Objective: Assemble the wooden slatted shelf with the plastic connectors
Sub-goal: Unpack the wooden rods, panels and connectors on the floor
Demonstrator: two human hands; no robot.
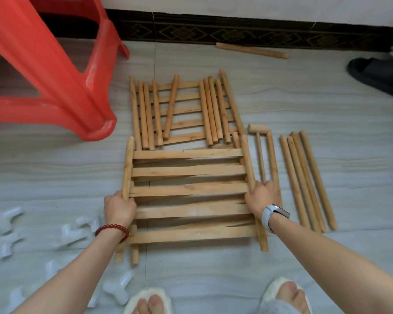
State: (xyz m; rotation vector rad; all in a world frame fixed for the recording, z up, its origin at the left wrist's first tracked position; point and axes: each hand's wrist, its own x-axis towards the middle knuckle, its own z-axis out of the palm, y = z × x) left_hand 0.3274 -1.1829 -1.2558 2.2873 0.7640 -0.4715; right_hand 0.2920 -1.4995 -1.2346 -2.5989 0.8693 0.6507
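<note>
While both hands curl round its side rails, left hand point(119, 208) and right hand point(260, 197), the top slatted panel point(188, 189) spans between their fingers, stacked over another. Looks light and rigid; rails give the safest hold. White plastic connectors point(76, 233) wait outside the left fingers.

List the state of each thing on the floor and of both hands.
Left hand: grips the top panel's left rail.
Right hand: grips its right rail.
Top slatted panel: held, over another panel.
Far panel: flat, loose rods on it.
Mallet: lying flat.
White connectors: scattered, unattached.
</note>
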